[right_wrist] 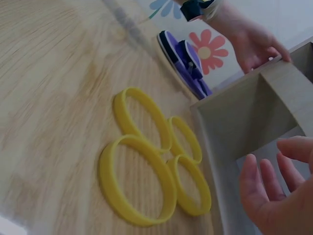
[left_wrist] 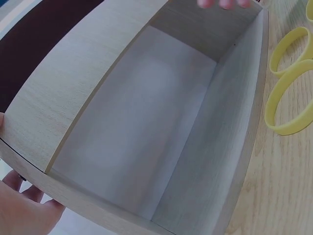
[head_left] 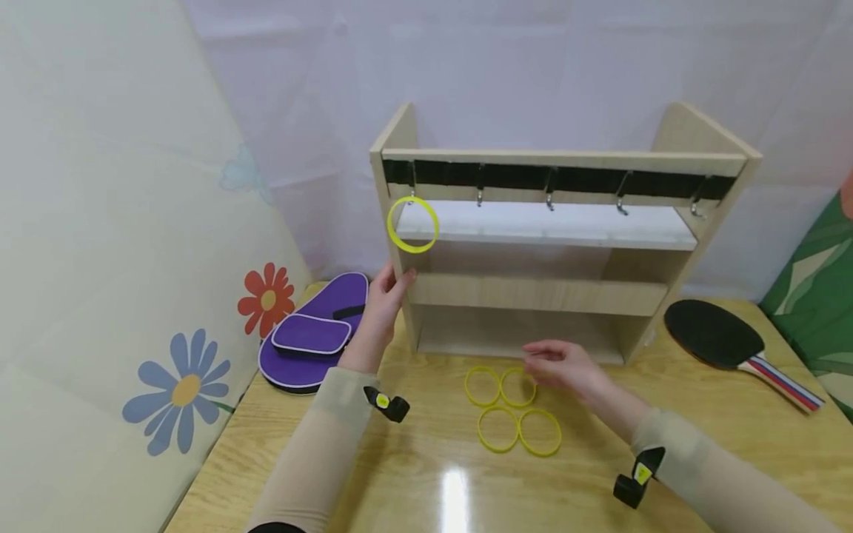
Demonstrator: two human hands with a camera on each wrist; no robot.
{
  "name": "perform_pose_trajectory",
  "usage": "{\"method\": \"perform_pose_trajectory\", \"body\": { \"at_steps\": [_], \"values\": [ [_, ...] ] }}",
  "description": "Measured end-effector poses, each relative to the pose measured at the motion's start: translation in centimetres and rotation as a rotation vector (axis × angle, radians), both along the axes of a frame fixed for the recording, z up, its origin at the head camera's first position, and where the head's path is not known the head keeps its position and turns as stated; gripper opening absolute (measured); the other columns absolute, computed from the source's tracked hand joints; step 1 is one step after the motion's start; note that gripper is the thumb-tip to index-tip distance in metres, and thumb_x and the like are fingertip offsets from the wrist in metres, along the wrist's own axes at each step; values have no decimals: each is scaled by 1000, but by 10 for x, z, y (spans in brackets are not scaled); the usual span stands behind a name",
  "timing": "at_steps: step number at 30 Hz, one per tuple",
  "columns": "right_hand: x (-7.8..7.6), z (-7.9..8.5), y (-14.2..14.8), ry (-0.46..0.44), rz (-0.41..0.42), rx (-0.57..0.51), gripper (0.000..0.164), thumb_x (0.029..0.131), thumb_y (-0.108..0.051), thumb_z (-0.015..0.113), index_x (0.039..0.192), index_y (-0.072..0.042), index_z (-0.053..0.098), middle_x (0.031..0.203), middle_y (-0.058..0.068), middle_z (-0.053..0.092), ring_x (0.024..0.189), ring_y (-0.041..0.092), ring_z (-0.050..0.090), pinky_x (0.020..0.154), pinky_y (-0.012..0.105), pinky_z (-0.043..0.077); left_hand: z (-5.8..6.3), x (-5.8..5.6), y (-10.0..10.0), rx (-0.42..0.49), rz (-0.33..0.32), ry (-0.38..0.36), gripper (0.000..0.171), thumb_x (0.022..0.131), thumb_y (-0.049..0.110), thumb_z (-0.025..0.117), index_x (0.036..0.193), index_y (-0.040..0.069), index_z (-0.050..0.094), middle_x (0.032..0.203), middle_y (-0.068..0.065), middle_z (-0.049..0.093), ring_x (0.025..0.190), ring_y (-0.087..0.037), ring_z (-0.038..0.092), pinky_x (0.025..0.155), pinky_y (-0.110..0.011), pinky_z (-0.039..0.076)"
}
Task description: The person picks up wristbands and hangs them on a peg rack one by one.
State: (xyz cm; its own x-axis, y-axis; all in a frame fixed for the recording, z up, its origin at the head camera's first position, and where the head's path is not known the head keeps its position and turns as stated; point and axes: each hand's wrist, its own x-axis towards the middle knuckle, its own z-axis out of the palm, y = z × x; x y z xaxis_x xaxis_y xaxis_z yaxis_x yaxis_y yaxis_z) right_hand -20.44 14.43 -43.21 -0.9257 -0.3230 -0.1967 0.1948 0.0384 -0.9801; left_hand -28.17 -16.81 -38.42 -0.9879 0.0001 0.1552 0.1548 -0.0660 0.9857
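My left hand [head_left: 378,307] grips the left side panel of a small wooden shelf [head_left: 533,292], with the thumb at its front edge and the fingers along its outer face. From the leftmost hook [head_left: 412,176] on the shelf's top rail hangs a yellow ring [head_left: 415,250]. Several more yellow rings [right_wrist: 106,178] lie grouped on the table before the shelf. My right hand [head_left: 563,366] hovers near the back right ring, its fingers loosely bent and holding nothing, close to the bottom compartment.
More metal hooks line a black strip [head_left: 516,178] across the shelf. To its left lies a purple paddle case [head_left: 313,334] by the flowered wall panel. A black table tennis paddle [head_left: 711,333] rests on the wooden table [head_left: 413,481] at the right.
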Motion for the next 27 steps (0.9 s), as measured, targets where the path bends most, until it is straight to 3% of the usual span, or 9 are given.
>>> {"method": "perform_pose_trajectory", "body": {
  "at_steps": [8, 17, 27],
  "values": [
    [6, -19, 23, 17, 30, 8, 48, 93, 2, 59, 133, 21, 42, 92, -4, 69, 83, 6, 66, 74, 25, 57, -1, 0, 0, -6, -3, -6, 54, 100, 15, 54, 152, 17, 40, 150, -22, 44, 119, -21, 49, 104, -42, 39],
    [15, -28, 37, 14, 68, 150, 49, 92, 2, 61, 133, 21, 42, 97, 4, 70, 82, 8, 66, 73, 29, 58, 0, -2, -2, -3, -9, -8, 54, 99, 15, 54, 152, 17, 41, 148, -19, 46, 118, -22, 50, 103, -41, 40],
    [22, -36, 37, 75, 154, 247, 43, 90, 1, 63, 126, 20, 48, 97, 17, 70, 76, 13, 67, 66, 31, 58, -2, -3, -3, -2, -8, -7, 54, 99, 14, 54, 152, 18, 41, 148, -15, 48, 117, -19, 50, 103, -38, 39]
  ]
}}
